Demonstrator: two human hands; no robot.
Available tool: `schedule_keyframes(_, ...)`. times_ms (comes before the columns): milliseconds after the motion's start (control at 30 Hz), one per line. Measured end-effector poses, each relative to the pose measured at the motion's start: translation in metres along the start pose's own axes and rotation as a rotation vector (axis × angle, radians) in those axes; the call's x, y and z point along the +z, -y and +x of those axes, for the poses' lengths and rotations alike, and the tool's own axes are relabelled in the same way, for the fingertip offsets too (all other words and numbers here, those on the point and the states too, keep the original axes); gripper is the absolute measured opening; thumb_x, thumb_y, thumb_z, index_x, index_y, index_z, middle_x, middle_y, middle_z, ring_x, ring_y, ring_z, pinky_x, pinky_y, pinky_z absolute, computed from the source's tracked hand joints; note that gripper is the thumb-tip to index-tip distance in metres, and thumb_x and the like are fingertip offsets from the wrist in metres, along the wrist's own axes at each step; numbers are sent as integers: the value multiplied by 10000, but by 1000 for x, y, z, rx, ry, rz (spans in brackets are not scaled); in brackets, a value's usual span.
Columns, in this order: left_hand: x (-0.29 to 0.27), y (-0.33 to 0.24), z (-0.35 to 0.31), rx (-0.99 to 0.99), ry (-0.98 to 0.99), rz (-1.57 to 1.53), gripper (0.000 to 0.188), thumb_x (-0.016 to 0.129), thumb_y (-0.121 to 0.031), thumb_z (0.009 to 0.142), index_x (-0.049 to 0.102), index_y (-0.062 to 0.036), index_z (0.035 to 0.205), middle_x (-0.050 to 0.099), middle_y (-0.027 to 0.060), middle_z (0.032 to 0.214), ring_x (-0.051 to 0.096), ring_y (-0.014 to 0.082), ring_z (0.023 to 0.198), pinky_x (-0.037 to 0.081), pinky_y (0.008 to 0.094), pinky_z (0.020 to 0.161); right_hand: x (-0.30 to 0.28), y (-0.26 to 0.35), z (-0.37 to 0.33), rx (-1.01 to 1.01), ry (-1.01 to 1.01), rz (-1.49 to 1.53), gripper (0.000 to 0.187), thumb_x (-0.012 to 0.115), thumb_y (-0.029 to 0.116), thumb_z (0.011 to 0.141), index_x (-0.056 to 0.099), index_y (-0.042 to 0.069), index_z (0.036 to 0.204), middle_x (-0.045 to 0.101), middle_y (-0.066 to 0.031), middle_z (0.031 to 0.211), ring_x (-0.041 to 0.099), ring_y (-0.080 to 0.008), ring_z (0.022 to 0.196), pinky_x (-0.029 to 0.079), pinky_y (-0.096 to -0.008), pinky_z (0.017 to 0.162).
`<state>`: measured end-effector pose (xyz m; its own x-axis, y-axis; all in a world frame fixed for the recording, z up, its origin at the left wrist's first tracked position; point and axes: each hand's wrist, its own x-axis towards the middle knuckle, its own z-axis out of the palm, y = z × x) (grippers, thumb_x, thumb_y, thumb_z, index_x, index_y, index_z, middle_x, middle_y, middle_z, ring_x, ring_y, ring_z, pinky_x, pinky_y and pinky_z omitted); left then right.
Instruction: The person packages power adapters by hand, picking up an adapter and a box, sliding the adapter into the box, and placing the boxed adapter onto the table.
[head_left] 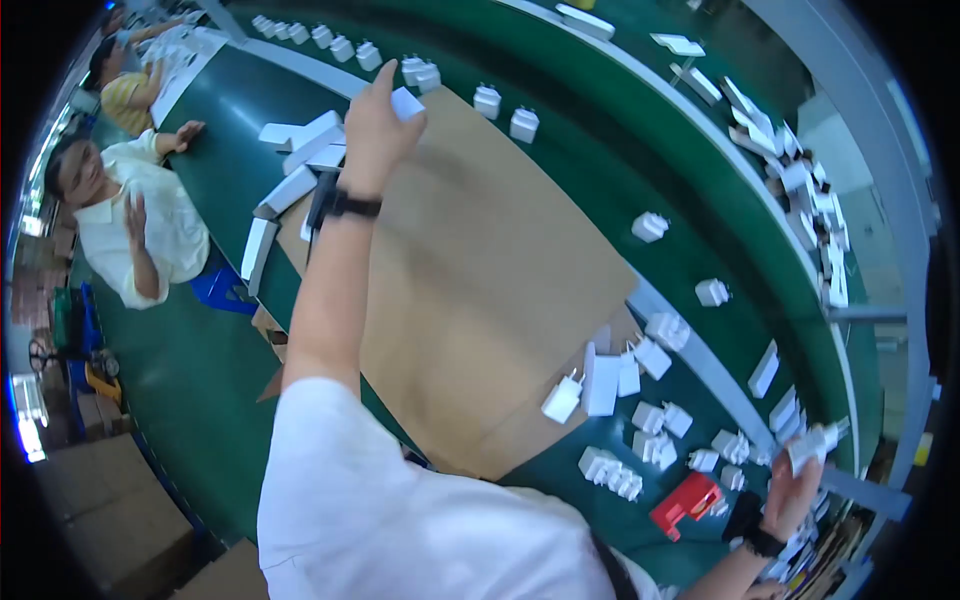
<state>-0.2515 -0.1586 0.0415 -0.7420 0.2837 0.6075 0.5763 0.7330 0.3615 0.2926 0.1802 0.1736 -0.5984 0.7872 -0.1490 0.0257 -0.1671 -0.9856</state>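
Observation:
My left hand [378, 135] reaches far out over the table, index finger stretched, closed round a small white block-shaped piece [407, 103]; its kind is partly hidden by the fingers. Close by that wrist lie several long white boxes [290, 190]. At the lower right, my right hand [790, 500] grips a white plug charger [815, 447] with its prongs pointing outward. Between my body and that hand, several white chargers [655, 450] lie loose or in small groups, near a red tool-like object [687, 505]. One charger [563, 397] rests on the cardboard.
A large brown cardboard sheet [480, 260] covers the table's middle. Beyond a grey rail [690, 365], a green belt [600, 190] carries spaced-out chargers [487, 100]. White boxes [800, 190] crowd a far shelf. A person in a pale shirt [150, 215] sits at the left; others are further back.

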Motion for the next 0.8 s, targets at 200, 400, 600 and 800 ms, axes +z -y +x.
schedule_keyframes(200,-79,-161,-140,-390,514,-1387,712,728,-78,721,366,-52,1333,487,70,1156,525,156,989,456,285,800,90,-44,-1,26,237,-59,595,705,194,710,432,13,1207,573,-58,1021,564,-147,920,459,-276,798)
schedule_keyframes(400,-93,-242,-243,-466,545,-1763,613,587,71,682,354,-84,1227,375,90,1264,446,201,1129,385,322,949,91,-36,-32,-114,466,-106,539,651,96,803,442,-21,1287,543,-95,1191,525,-150,1051,404,-270,903)
schedule_keyframes(600,-109,-304,-273,-352,912,-1892,583,694,-83,656,320,-130,1101,414,150,1231,489,269,1125,527,369,798,30,-24,-70,-384,380,-700,519,730,148,716,563,68,1202,609,-93,883,556,-163,720,443,-261,614)
schedule_keyframes(800,-129,-326,-296,-601,1174,-1708,563,776,-165,696,336,-105,1042,516,99,1060,569,168,918,503,240,664,-9,-25,-109,-516,394,-821,485,705,147,741,564,91,1203,550,-87,767,499,-200,637,406,-286,556)
